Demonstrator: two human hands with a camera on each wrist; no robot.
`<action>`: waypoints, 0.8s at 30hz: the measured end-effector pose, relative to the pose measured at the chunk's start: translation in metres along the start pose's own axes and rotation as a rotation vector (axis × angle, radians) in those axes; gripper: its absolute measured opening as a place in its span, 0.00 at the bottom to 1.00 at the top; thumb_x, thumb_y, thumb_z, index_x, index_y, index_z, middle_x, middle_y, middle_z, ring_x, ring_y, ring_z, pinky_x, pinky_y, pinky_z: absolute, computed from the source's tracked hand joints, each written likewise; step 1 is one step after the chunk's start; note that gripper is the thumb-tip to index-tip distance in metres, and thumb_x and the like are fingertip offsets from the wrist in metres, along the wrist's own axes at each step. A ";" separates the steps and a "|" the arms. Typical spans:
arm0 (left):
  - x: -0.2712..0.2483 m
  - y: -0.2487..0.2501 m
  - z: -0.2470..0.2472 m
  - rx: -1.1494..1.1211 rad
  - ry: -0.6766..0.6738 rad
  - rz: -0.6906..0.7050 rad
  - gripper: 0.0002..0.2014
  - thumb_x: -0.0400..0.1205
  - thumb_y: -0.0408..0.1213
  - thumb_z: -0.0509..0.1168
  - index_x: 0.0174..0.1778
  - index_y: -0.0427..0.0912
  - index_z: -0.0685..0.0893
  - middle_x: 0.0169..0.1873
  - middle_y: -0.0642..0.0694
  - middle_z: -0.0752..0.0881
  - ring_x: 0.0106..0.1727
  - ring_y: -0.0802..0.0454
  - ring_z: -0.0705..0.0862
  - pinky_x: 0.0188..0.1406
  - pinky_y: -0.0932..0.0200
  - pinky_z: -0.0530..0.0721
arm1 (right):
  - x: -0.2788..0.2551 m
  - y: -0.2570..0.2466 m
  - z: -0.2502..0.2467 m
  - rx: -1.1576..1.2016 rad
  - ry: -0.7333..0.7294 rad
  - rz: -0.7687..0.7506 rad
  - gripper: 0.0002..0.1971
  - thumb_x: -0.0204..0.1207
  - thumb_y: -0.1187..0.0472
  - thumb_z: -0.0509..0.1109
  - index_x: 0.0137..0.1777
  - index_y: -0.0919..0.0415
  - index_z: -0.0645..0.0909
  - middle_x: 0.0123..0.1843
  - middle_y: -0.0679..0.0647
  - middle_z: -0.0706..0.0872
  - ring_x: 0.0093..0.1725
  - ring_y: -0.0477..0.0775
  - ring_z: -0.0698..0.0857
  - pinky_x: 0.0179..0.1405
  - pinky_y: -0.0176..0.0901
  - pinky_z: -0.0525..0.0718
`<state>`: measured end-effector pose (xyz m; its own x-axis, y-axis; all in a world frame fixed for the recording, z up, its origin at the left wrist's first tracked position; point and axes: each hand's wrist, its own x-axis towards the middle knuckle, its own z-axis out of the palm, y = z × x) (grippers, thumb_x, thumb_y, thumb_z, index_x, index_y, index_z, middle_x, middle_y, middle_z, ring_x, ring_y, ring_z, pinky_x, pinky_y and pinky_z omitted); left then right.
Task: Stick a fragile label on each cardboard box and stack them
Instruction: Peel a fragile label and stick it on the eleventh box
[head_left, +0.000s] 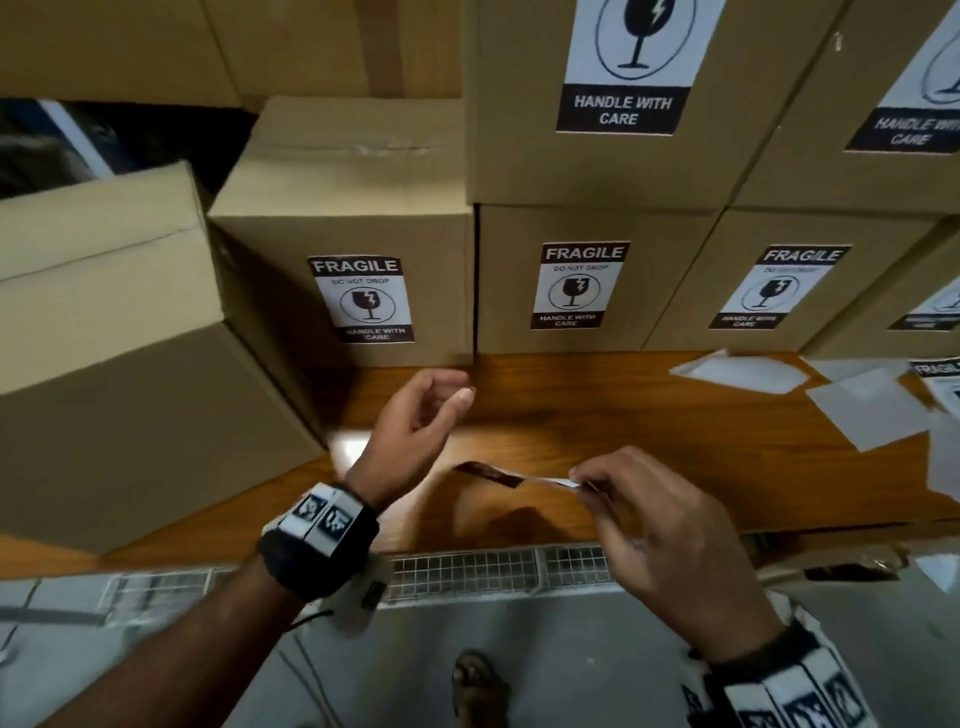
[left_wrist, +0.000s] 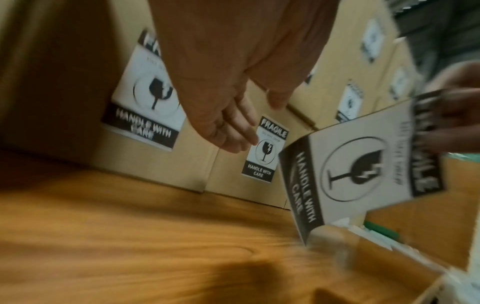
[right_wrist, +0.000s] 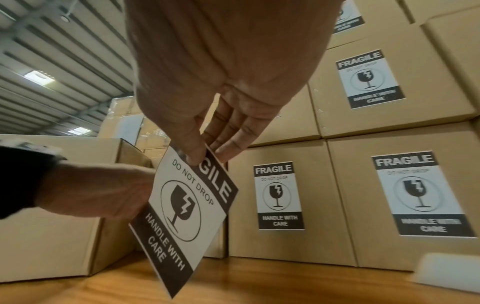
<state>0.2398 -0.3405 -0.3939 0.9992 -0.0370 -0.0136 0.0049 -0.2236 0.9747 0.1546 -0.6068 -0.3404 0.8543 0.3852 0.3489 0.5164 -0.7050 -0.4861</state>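
Observation:
My right hand (head_left: 584, 480) pinches a fragile label (head_left: 514, 477) by its top edge, held flat and edge-on above the wooden table (head_left: 649, 415). The same label (right_wrist: 187, 211) (left_wrist: 363, 170) shows its printed face in both wrist views, thumb and fingers (right_wrist: 197, 150) clamped on the "FRAGILE" band. My left hand (head_left: 441, 400) hovers a little left of the label, fingers loosely curled, holding nothing; the left hand (left_wrist: 233, 131) is clear of the label there too. An unlabelled cardboard box (head_left: 119, 364) stands at the left. Labelled boxes (head_left: 363, 234) (head_left: 587, 280) are stacked behind.
White backing papers (head_left: 862, 410) and another label (head_left: 940, 371) lie on the table at the right. Stacked labelled boxes (right_wrist: 405, 195) fill the back and right. The table's front edge (head_left: 467, 545) runs just below my hands, with the floor beneath.

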 end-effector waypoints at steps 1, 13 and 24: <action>-0.017 0.008 -0.010 0.060 -0.060 0.044 0.14 0.86 0.54 0.68 0.64 0.56 0.85 0.60 0.54 0.90 0.64 0.53 0.87 0.63 0.50 0.85 | 0.005 -0.004 0.003 0.004 -0.019 -0.010 0.12 0.79 0.65 0.77 0.58 0.51 0.83 0.52 0.42 0.84 0.49 0.42 0.85 0.41 0.44 0.87; -0.144 0.022 -0.107 0.604 0.105 0.315 0.05 0.86 0.48 0.71 0.50 0.52 0.86 0.44 0.63 0.82 0.45 0.59 0.82 0.39 0.60 0.83 | 0.066 -0.106 0.062 0.077 -0.235 -0.297 0.15 0.80 0.62 0.76 0.61 0.45 0.79 0.51 0.37 0.79 0.44 0.39 0.79 0.34 0.28 0.76; -0.209 0.015 -0.176 0.090 0.558 0.075 0.06 0.82 0.37 0.76 0.44 0.41 0.86 0.42 0.42 0.92 0.41 0.44 0.91 0.38 0.37 0.91 | 0.098 -0.197 0.125 0.312 0.047 -0.325 0.32 0.76 0.59 0.81 0.80 0.49 0.76 0.86 0.53 0.69 0.83 0.53 0.70 0.76 0.31 0.71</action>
<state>0.0382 -0.1648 -0.3374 0.8661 0.4588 0.1986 -0.0455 -0.3233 0.9452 0.1445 -0.3558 -0.3106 0.6447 0.5250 0.5557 0.7568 -0.3360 -0.5606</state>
